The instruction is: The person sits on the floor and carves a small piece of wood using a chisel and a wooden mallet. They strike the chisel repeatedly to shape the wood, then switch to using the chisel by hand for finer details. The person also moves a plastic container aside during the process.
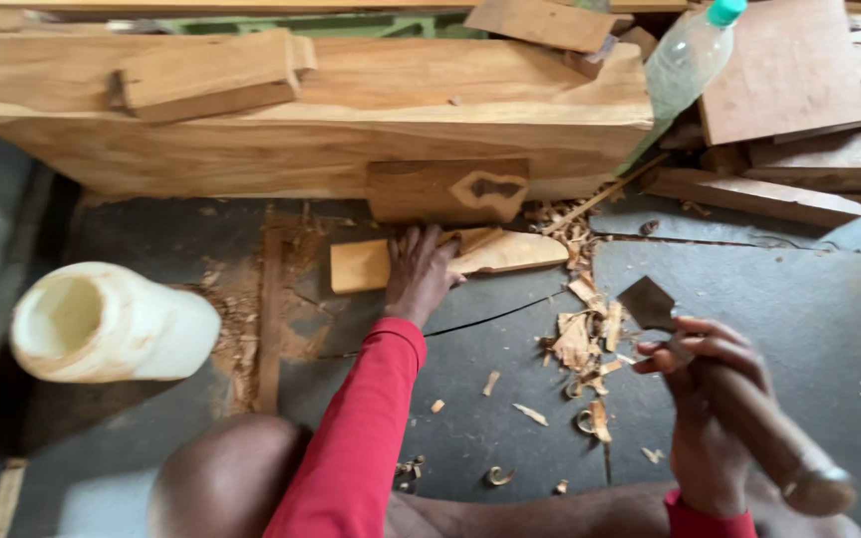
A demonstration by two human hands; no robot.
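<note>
Head view: our left hand [419,271] presses flat, fingers spread, on a pale wedge-shaped offcut [505,252] on the floor; right hand [702,418] clenches a chisel [739,403], well apart.

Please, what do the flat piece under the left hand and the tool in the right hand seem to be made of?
The flat piece under the left hand looks like pale, unfinished wood, with visible grain. The tool in the right hand seems to have a dull grey metal blade and a smooth brown handle, probably wood.
</note>
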